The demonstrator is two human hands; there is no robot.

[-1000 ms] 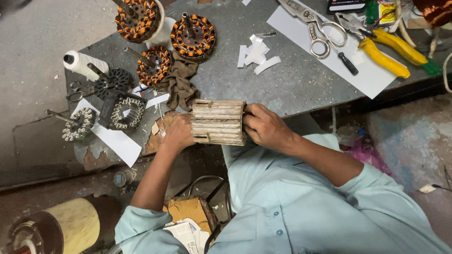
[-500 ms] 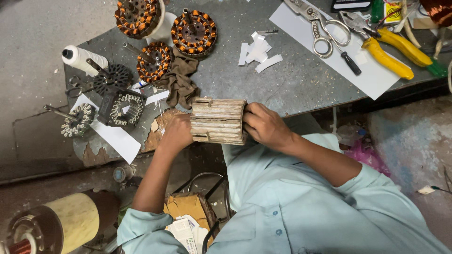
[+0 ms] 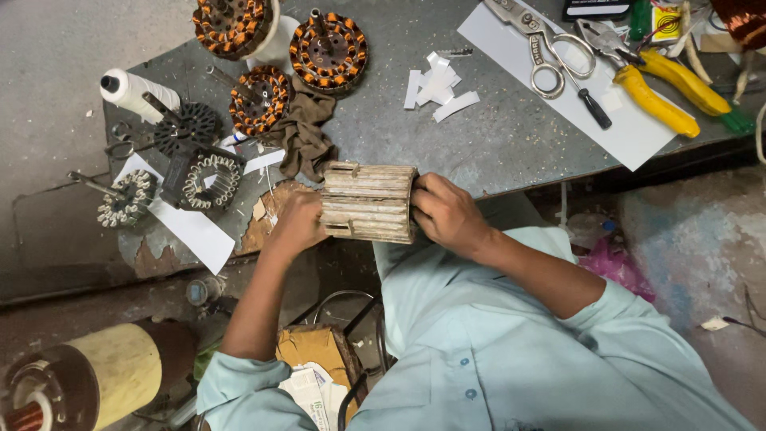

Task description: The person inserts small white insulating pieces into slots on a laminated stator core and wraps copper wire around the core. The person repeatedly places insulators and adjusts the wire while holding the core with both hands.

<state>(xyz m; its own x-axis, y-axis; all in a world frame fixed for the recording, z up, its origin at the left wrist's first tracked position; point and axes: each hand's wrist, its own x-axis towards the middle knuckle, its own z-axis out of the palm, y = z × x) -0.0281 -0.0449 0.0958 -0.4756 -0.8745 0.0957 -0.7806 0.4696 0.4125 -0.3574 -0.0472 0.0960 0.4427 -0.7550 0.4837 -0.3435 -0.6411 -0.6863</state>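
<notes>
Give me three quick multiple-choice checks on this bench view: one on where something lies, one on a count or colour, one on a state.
1. Where do the scissors lie?
A. On the white sheet at the table's far right
B. On the floor by the spool
C. In the person's lap

2. What colour are the pliers' handles?
A. Red
B. Yellow
C. Black

3. How is the ribbed wooden block held?
A. Lying alone on the table
B. By one hand only
C. Between both hands at the table edge

Answers: 1 A, the scissors rest on the white sheet beside the pliers. 2 B, both handles show yellow. 3 C, the left hand grips one end and the right hand the other.
</notes>
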